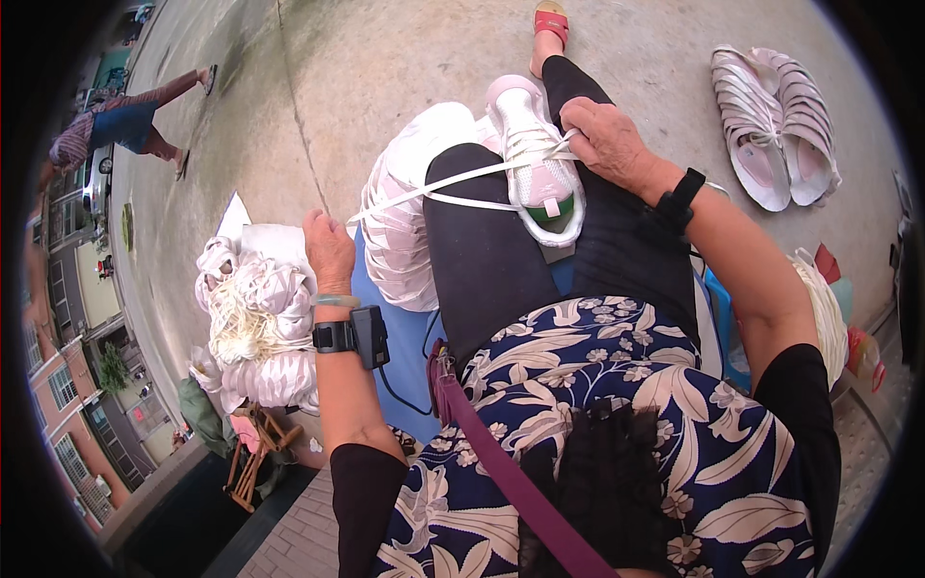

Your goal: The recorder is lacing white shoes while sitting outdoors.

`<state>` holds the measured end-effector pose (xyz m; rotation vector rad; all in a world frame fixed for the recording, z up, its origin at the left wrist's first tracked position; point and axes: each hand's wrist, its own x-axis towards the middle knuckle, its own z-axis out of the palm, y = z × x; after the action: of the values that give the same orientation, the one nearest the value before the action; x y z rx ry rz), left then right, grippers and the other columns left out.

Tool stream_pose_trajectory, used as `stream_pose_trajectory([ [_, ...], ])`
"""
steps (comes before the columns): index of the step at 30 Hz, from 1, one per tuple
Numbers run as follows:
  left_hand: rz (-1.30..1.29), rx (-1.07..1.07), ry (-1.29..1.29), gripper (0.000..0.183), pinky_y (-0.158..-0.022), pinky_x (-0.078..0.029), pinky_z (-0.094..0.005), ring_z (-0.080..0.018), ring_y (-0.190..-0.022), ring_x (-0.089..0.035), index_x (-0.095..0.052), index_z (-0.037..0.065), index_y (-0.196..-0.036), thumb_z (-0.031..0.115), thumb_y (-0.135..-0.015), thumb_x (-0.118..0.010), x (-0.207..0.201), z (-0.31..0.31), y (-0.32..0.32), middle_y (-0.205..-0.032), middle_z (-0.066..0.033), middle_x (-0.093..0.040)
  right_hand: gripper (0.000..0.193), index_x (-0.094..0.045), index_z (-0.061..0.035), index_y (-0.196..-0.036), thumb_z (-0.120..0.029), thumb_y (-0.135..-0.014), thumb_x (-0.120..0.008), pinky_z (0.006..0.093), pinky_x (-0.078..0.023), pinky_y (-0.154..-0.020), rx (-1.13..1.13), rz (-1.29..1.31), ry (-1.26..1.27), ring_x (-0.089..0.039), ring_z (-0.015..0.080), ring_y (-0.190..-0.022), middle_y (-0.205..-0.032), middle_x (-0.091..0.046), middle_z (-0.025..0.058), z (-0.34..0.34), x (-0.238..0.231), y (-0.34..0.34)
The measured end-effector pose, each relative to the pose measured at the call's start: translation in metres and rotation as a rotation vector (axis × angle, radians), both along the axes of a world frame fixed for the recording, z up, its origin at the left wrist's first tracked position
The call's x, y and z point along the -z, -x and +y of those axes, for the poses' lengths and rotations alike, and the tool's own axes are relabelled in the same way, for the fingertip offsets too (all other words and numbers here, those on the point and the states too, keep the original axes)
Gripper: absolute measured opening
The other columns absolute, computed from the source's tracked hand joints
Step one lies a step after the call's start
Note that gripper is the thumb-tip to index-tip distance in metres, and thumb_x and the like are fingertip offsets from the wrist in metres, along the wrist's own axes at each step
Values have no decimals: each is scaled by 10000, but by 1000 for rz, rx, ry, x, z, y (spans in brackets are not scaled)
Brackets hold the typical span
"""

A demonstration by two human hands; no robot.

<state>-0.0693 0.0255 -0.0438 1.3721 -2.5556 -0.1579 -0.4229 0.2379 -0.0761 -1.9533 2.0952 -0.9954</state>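
Near the upper centre of the frame, a white and pink shoe (536, 159) with a green heel patch rests on the person's black-trousered lap (496, 226), its toe toward the top edge and its heel toward the body. Just right of its tongue, the right hand (612, 144) has its fingers bent and pinches white lace (462, 179) close to the eyelets. From the shoe one strand runs nearly straight to the left, over the thigh, to the left hand (330, 246), whose fingers are curled and appear closed on its end; a second strand lies slacker just below. Between the left hand and the shoe, a bundle of nested white and pale pink shoe uppers (393, 231) leans against the thigh, beside a blue surface (378, 323). At centre left, more shoe pieces (275, 289) are heaped with a tangle of cream laces (236, 323) on them. Toward the upper right, two joined rows of shoe uppers (776, 125) lie on the concrete ground (655, 58), well apart from the right hand. A wooden stool (255, 458) shows at lower left, and another person (130, 120) at upper left.
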Motion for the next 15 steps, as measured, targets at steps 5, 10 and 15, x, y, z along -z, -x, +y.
stream_pose_trajectory([
  [5,41,225,-73,189,-802,-400,-412,-319,-958,-515,-588,47,-874,125,-704,-615,0,38,55,-1033,-125,-564,96,-542,-35,-856,-81,-781,-503,315,-450,-622,118,-393,-104,-560,247,-656,-719,-549,125,-2,-7,-14],
  [10,122,536,-30,251,-851,-359,-407,-282,-949,-503,-610,59,-913,165,-688,-648,-10,82,142,-996,-104,-569,119,-562,-20,-901,-72,-807,-512,261,-451,-622,156,-524,-136,-545,129,-643,-704,-577,64,0,-5,-16],
  [15,-4,601,-60,138,-813,-361,-388,-248,-878,-500,-620,70,-786,149,-675,-642,6,87,160,-873,-51,-555,127,-590,2,-913,-78,-830,-536,220,-453,-624,193,-840,-143,-527,64,-678,-741,-590,2,-7,-4,-16],
])
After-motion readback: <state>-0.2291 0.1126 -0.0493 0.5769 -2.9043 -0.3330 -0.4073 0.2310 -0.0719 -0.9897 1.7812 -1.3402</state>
